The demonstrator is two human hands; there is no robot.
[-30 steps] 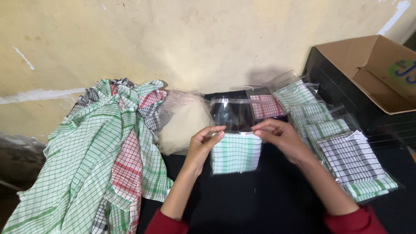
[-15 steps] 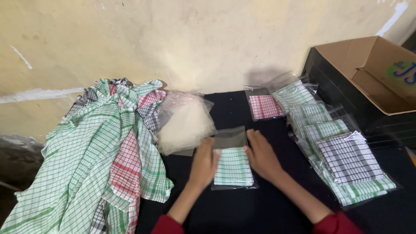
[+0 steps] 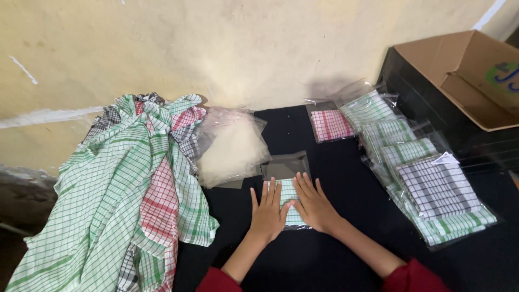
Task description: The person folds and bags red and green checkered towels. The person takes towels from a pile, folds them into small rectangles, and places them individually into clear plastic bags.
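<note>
- left hand (image 3: 267, 208) flat, fingers spread, palm down on the bagged green-check cloth (image 3: 288, 201), gripping nothing
- right hand (image 3: 313, 204) flat likewise, pressing the same packet from its 3 o'clock side
- packet: one folded woven cloth in glossy clear plastic bag, open flap at 12 o'clock, lying on black table (image 3: 335, 259) centre
- heap of loose checked cloths (image 3: 124, 194), soft, crumpled, green, red, black grids, at 9 o'clock
- stack of empty clear bags (image 3: 232, 146), shiny, at 11 o'clock
- one red-check packet (image 3: 331, 124) at 1 o'clock
- row of bagged cloths (image 3: 427, 184) at 2 to 3 o'clock, about five, overlapping, count unsure
- one open brown cardboard box (image 3: 465, 75), 2 o'clock
</note>
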